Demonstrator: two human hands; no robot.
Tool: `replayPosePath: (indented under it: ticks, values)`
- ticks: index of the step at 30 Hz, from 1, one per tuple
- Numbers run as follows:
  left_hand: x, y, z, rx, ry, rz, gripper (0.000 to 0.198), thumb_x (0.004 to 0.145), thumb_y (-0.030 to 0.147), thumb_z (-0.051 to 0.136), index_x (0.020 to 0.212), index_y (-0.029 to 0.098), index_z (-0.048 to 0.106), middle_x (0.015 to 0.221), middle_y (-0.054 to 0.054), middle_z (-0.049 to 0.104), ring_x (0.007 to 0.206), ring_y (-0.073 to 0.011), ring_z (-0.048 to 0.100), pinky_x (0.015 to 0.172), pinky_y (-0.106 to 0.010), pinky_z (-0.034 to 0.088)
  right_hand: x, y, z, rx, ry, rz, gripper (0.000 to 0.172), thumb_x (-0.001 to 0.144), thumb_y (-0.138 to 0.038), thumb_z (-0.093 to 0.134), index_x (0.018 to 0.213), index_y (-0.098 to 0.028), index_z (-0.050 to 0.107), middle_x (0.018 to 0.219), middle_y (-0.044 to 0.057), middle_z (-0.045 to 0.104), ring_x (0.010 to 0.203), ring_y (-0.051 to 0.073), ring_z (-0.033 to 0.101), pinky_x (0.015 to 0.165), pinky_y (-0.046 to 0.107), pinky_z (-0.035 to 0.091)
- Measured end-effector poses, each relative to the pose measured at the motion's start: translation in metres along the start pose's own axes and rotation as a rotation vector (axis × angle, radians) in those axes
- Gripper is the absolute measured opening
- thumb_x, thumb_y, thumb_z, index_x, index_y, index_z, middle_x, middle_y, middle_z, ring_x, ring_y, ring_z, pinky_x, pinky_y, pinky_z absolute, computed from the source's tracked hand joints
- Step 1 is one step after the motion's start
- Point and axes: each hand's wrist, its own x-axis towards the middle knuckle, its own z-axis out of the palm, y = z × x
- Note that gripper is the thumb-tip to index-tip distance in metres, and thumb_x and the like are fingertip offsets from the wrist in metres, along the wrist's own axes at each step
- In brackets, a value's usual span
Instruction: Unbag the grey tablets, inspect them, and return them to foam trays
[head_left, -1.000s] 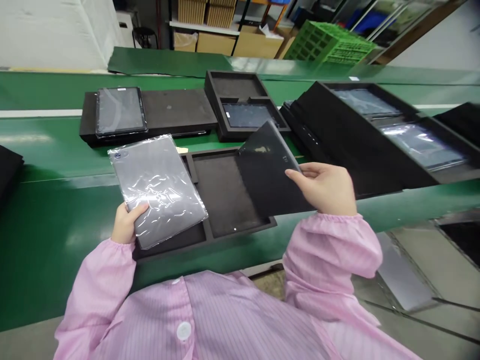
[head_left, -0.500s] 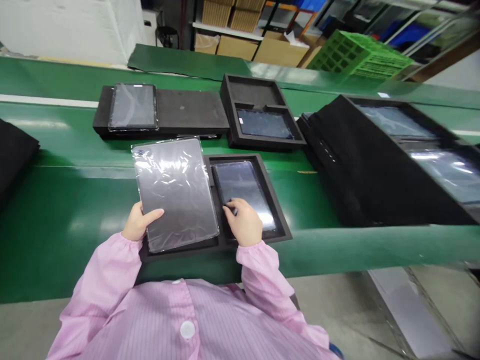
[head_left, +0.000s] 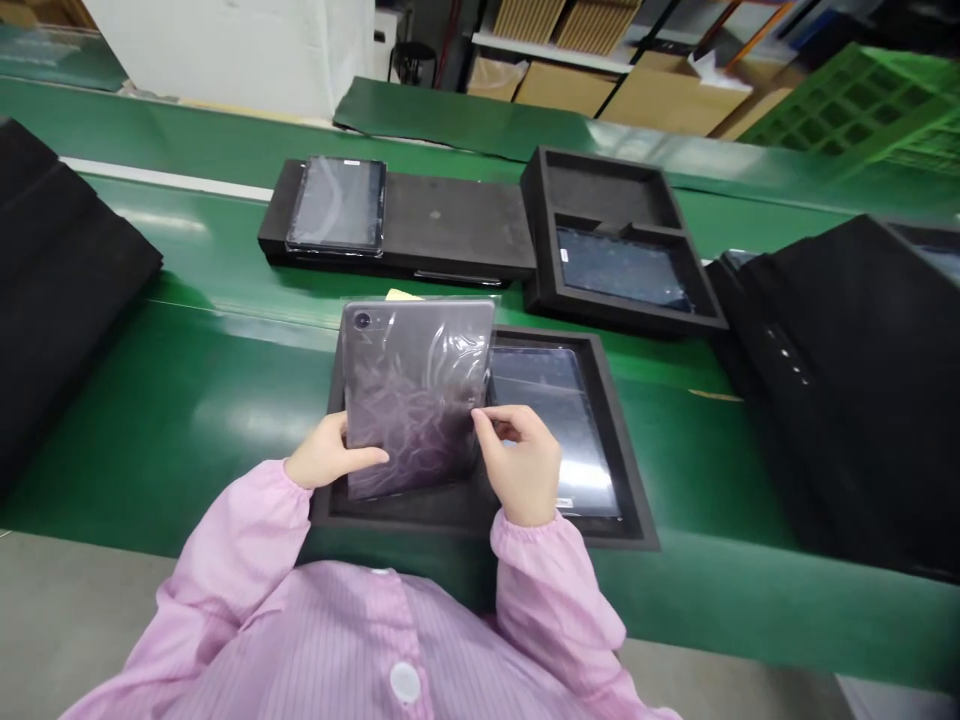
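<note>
Together, left hand [head_left: 330,452], right hand [head_left: 521,462] grip plastic-wrapped tablet [head_left: 416,395] over black foam tray [head_left: 630,480].

Tablet [head_left: 555,420] in a foam tray [head_left: 630,500] on a conveyor belt [head_left: 187,400], second tray [head_left: 537,220] behind, foam case [head_left: 840,400] to the right

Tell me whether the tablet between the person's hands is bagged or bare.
Bagged. The tablet, held by the left hand and right hand, sits inside clear plastic, with wrinkles shining across its back.
</note>
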Motion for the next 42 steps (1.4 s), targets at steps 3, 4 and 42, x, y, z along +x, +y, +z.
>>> replayPosePath:
  ticks: [3,4,42]
  values:
    - [0.000,-0.002,-0.004,-0.099,-0.158,0.006,0.050,0.067,0.034,0.080,0.111,0.015,0.067,0.108,-0.011,0.075,0.101,-0.0291,0.071,0.089,-0.041,0.058,-0.003,-0.003,0.003,-0.134,0.054,-0.096,0.016,0.087,-0.024,0.060,0.073,-0.018,0.066,0.072,0.003,0.065,0.063,0.016,0.058,0.064,0.030,0.049]
    - [0.000,-0.004,-0.005,-0.103,-0.177,0.013,0.048,0.069,0.032,0.079,0.112,0.017,0.066,0.109,-0.010,0.075,0.103,-0.0289,0.071,0.090,-0.041,0.058,-0.004,-0.006,0.004,-0.165,0.065,-0.127,0.017,0.088,-0.022,0.059,0.073,-0.018,0.065,0.072,0.003,0.065,0.064,0.016,0.059,0.064,0.031,0.049]
    - [0.005,-0.005,-0.021,-0.274,-0.049,-0.127,0.053,0.053,0.024,0.090,0.101,0.016,0.069,0.094,-0.009,0.075,0.093,-0.0295,0.071,0.079,-0.035,0.058,-0.069,-0.110,0.074,0.332,-0.998,-0.901,0.033,0.104,-0.030,0.039,0.097,-0.020,0.069,0.110,0.001,0.071,0.091,0.011,0.062,0.097,0.021,0.046]
